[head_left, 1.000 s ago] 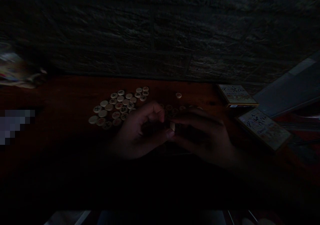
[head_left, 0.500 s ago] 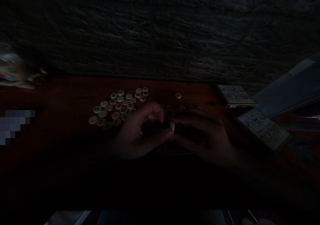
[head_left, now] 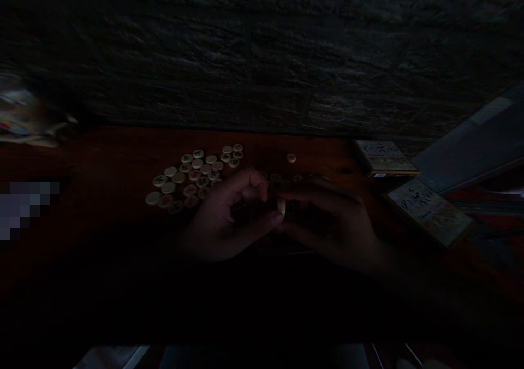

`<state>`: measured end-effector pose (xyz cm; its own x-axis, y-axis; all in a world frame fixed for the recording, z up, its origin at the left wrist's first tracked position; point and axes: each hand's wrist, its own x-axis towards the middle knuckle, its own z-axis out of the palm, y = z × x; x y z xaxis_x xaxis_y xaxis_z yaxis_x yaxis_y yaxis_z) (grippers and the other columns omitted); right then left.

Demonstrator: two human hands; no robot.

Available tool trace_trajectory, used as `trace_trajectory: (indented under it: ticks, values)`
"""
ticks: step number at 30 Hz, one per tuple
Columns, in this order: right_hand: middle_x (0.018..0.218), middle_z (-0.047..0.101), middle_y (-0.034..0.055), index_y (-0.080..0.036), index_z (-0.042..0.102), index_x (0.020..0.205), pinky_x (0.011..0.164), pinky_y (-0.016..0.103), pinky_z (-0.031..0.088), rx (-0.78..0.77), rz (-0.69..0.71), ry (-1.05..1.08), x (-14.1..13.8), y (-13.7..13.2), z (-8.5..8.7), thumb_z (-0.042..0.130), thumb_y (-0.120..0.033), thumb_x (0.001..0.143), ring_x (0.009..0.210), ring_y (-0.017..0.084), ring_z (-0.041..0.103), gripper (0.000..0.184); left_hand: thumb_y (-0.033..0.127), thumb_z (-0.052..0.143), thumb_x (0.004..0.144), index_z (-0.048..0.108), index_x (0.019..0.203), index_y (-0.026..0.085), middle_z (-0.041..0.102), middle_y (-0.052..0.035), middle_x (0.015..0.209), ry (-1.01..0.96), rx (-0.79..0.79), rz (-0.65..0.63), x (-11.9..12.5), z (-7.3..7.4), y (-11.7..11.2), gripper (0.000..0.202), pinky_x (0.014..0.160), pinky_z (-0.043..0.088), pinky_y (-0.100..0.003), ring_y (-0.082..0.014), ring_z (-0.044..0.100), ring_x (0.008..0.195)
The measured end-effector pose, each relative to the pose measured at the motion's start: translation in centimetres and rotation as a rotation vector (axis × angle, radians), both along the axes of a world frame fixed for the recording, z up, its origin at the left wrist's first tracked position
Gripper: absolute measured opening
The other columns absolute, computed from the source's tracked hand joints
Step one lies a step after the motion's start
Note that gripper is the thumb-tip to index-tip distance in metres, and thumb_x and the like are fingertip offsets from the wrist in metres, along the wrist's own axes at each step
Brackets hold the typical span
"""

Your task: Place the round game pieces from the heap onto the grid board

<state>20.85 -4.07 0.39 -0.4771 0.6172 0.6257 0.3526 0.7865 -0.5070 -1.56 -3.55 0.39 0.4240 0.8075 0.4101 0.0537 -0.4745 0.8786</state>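
Note:
In the dim middle of the head view, a pale round xiangqi piece stands on edge between my fingertips. The thumb of my left hand presses against it, with the index finger curled above. From the other side, my right hand closes finger and thumb around the same piece; its exact contact is lost in shadow. Left of my hands lie loose xiangqi pieces, some showing red or black characters, others blank side up. Dark pieces show faintly behind my fingers. A single red-marked piece lies farther back.
Two flat boxes with dark writing, one farther back and one nearer, lie at the right of the wooden table. A stone-block wall rises behind. At the far left is a blurred, light-coloured bundle.
Both hands keep almost the same pose around the piece. The view has shifted very slightly; the pieces on the table stay where they were.

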Motion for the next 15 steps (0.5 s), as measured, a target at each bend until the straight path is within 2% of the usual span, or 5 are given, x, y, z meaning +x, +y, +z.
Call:
trace_trajectory:
  ticks: [5, 9, 15]
  values:
    - [0.121, 0.079, 0.0090, -0.022, 0.073, 0.123, 0.095, 0.036, 0.062, 0.010, 0.010, 0.001, -0.01, -0.01, -0.05, 0.082, -0.025, 0.091, 0.110, 0.022, 0.076, 0.034, 0.016, 0.075, 0.091, 0.054, 0.093, 0.021, 0.064, 0.0017, 0.083, -0.003, -0.029, -0.018, -0.07, 0.05, -0.06, 0.021, 0.064, 0.052, -0.020, -0.0109, 0.065, 0.072]
    - [0.123, 0.078, 0.0095, -0.021, 0.072, 0.124, 0.096, 0.032, 0.061, 0.004, 0.017, 0.005, 0.04, -0.05, -0.18, 0.083, -0.023, 0.090, 0.112, 0.020, 0.075, 0.035, 0.017, 0.074, 0.092, 0.055, 0.091, 0.021, 0.065, 0.0021, 0.083, -0.018, -0.085, -0.032, -0.02, 0.19, -0.16, 0.019, 0.061, 0.050, -0.019, -0.0101, 0.065, 0.070]
    - [0.125, 0.078, 0.0095, -0.022, 0.072, 0.126, 0.096, 0.034, 0.060, -0.015, 0.006, 0.001, 0.04, -0.11, -0.02, 0.084, -0.026, 0.090, 0.113, 0.022, 0.075, 0.038, 0.010, 0.073, 0.091, 0.054, 0.092, 0.021, 0.067, 0.0032, 0.083, -0.035, -0.039, -0.034, 0.22, 0.11, -0.14, 0.022, 0.065, 0.051, -0.017, -0.0083, 0.065, 0.072]
